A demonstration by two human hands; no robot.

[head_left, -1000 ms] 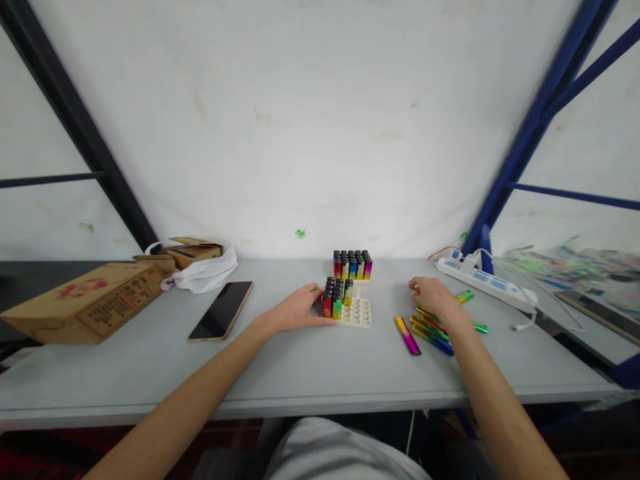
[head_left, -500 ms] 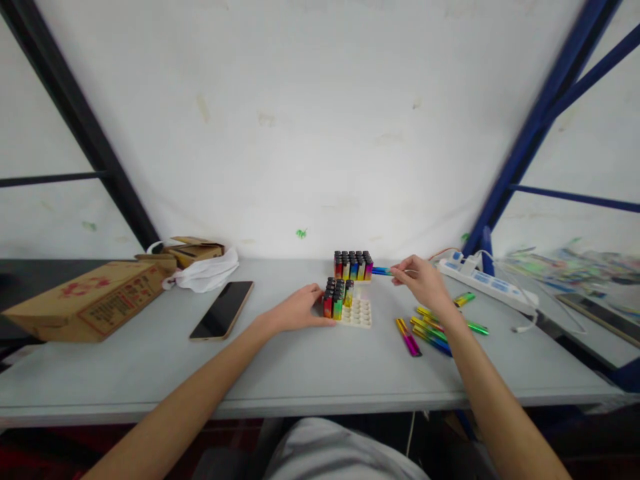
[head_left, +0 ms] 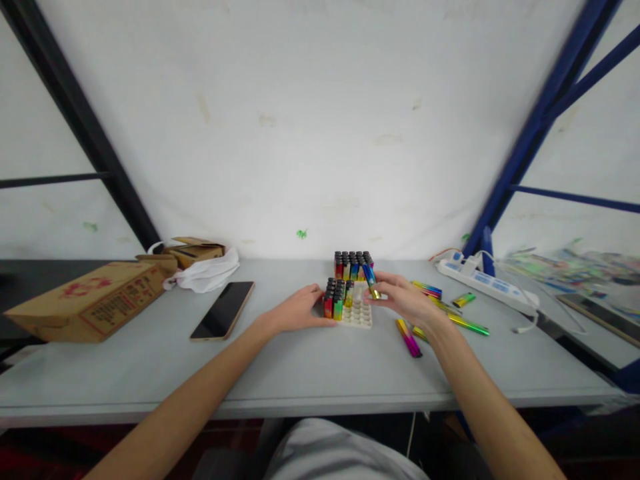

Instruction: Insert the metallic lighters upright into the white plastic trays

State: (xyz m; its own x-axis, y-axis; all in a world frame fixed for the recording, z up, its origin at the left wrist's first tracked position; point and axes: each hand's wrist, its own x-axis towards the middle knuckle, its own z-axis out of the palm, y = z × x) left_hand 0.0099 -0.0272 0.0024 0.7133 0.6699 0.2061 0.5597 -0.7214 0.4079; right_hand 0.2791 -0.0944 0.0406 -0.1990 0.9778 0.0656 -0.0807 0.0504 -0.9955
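Lighter [head_left: 371, 281] in right hand [head_left: 403, 300] over tray [head_left: 361, 316] right edge.

phone [head_left: 223, 310] left of tray [head_left: 358, 313] — loose lighters [head_left: 453, 313] right — full tray [head_left: 353, 265] behind

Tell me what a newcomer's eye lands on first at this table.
First, the two hands at the table's middle: the right hand holds a rainbow lighter tilted over a white tray, while the left hand steadies that tray's left edge beside the lighters already standing in it. Behind stands a full block of lighters, and loose lighters lie scattered to the right. Far left sit a cardboard box and a dark phone.
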